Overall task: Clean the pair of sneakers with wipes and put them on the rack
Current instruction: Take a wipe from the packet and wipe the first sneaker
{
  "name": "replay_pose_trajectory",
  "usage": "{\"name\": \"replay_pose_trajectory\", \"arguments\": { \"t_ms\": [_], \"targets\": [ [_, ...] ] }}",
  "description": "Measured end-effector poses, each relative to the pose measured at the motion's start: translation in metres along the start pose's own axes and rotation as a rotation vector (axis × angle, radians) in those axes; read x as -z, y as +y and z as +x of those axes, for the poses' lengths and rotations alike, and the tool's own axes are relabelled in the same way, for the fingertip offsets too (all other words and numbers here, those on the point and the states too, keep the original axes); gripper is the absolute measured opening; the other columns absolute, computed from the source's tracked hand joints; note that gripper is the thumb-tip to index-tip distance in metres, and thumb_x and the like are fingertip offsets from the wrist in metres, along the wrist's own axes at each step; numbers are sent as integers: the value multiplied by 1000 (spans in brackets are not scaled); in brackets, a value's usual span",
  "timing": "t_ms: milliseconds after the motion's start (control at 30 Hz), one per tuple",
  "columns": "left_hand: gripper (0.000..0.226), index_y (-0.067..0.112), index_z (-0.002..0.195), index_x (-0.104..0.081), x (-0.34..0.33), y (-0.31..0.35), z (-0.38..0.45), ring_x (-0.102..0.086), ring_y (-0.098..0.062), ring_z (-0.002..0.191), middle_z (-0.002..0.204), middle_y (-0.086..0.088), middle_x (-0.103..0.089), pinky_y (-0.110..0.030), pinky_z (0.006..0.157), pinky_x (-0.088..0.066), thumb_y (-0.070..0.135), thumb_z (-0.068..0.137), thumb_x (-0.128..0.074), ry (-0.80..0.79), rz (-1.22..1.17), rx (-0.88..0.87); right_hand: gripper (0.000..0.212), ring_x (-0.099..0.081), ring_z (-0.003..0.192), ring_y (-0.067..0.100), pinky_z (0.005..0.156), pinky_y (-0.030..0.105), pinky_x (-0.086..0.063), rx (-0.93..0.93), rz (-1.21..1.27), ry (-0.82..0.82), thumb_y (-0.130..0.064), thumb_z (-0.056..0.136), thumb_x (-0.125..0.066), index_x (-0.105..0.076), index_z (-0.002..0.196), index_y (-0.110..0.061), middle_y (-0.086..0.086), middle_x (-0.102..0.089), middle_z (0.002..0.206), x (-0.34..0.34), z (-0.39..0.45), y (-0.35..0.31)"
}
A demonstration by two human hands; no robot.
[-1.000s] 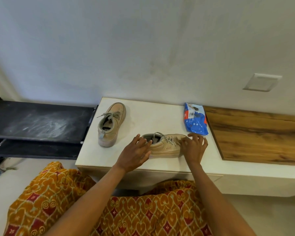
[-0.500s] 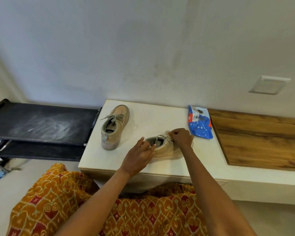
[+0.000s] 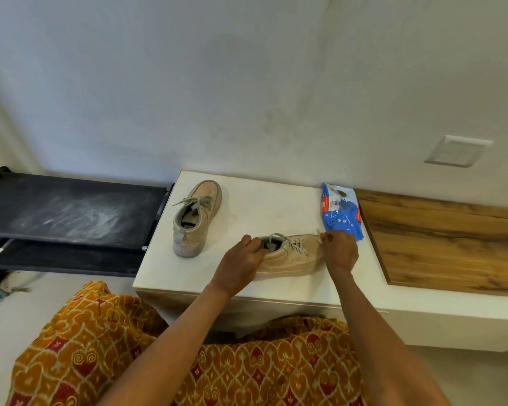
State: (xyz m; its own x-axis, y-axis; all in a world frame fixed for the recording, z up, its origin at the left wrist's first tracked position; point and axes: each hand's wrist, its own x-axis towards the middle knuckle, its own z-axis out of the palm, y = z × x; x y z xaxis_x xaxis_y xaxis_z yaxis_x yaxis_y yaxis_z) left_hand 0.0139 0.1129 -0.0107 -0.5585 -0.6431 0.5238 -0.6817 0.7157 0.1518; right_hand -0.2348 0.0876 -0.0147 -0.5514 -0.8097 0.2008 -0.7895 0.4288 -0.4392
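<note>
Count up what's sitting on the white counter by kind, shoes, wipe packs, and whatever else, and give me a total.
Sneakers: 2, one standing alone, one held by the left hand while the right hand rubs its toe with a wipe
Wipe packs: 1, blue
Loose wipes: 1
Total: 4

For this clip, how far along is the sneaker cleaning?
Done: nothing that shows; the black rack holds no shoe. In hand: the left hand grips the heel of the nearer beige lace-up sneaker while the right hand rubs its toe with a small white wipe, beside the blue wipes pack. Left: the farther beige sneaker stands untouched on the white cabinet top; then racking both.
</note>
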Motion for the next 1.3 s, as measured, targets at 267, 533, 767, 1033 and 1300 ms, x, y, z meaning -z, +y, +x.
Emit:
{"name": "replay_pose_trajectory", "arguments": {
  "t_ms": [267, 533, 767, 1033, 1300],
  "targets": [
    [20, 9, 86, -71, 1, 2, 1, -57, -20, 77, 89, -5, -65, -23, 45, -48, 5, 68, -79, 33, -16, 15, 20, -57, 89, 31, 73, 32, -43, -63, 155, 59, -6, 92, -53, -65, 106, 2, 19, -61, 97, -10, -57, 3],
    [15, 12, 86, -69, 3, 4, -7, -51, -18, 78, 94, -1, -65, -25, 40, -47, 7, 73, -74, 18, -50, 65, 18, -57, 92, 30, 76, 27, -39, -155, 414, 51, -7, 93, -51, -65, 102, 0, 17, -61, 102, -22, -93, -43],
    [15, 12, 81, -69, 15, 16, -13, -55, -17, 73, 84, 0, -63, -20, 38, -40, 20, 70, -75, 25, -23, 97, 15, -57, 88, 17, 77, 21, -41, -141, 643, 15, -9, 92, -54, -66, 101, -4, 8, -62, 97, -33, -129, -70],
    [16, 15, 93, -70, 12, -6, -20, -49, -16, 83, 91, -3, -60, -25, 43, -49, 24, 85, -59, -50, -116, 90, 17, -61, 90, 24, 75, 21, -41, -217, 637, -21, -10, 91, -56, -68, 101, -2, 13, -69, 99, -23, -87, -34],
    [30, 5, 111, -65, 11, -17, -33, -51, -18, 87, 95, -8, -57, -33, 59, -55, 3, 82, -66, -60, -259, 108, 20, -60, 83, 25, 70, 23, -38, -155, 517, -146, -11, 93, -53, -69, 99, -2, 16, -70, 96, -34, -74, -54]
  ]
}}
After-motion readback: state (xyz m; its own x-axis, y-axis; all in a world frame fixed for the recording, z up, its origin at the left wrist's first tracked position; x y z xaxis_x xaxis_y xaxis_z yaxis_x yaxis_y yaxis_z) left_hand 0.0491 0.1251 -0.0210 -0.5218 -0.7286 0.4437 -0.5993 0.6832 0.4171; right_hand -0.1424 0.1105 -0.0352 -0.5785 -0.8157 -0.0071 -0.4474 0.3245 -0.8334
